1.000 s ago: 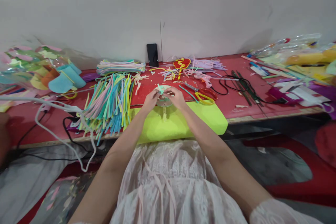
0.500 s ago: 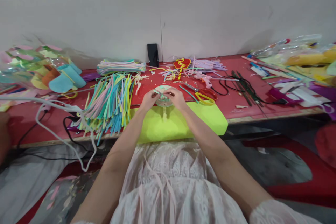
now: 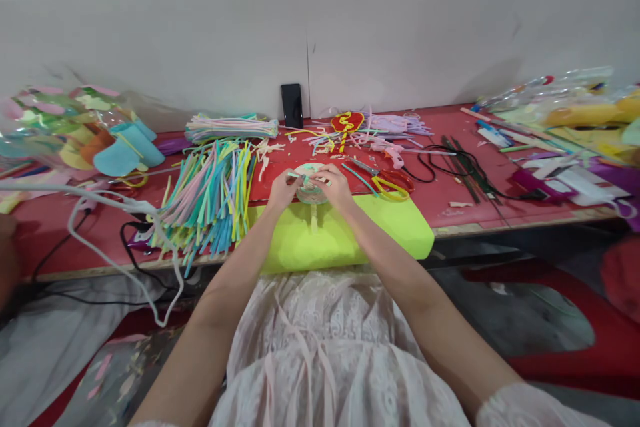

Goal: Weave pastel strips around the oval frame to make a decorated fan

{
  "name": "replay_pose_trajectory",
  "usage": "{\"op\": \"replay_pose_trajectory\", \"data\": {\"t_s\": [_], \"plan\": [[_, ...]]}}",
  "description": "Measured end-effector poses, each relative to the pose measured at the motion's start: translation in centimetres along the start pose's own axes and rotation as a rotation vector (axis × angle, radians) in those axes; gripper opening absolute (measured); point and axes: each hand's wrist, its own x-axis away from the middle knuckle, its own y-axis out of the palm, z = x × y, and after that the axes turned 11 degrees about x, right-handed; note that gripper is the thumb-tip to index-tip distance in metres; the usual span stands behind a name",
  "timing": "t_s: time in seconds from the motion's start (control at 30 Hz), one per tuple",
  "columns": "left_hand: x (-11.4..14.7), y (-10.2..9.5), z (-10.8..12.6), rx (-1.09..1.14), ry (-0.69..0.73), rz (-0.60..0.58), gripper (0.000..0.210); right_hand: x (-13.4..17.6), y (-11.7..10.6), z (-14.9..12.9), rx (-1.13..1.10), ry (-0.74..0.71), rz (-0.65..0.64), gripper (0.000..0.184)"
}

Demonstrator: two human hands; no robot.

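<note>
At twelve o'clock, over our red-topped desk, is a round, pale-green, see-through disc, our left hand at nine pinching a thin mint-green strip, our right hand at three curled, grip unclear, so a loose pinch could let the strip slip.

The left forearm and the right forearm are both bare and reach forward, coming closer together toward the hands. The left hand turns inward, and its fingers are bent in a pinch. The right hand faces it from just beside, with fingers curled and pointing inward. I cannot tell whether the fingertips touch each other.
</note>
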Motion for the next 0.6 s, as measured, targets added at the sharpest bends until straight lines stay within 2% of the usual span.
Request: {"op": "replay_pose_trajectory", "data": {"t_s": [0.33, 0.6], "plan": [[0.20, 0.22, 0.17, 0.013, 0.013, -0.053, 0.021, -0.17, 0.14, 0.06, -0.085, 0.040, -0.039, 0.028], [0.24, 0.61, -0.03, -0.026, 0.049, -0.178, 0.019, -0.23, -0.37, -0.13, -0.040, 0.021, -0.037, 0.025]]}}
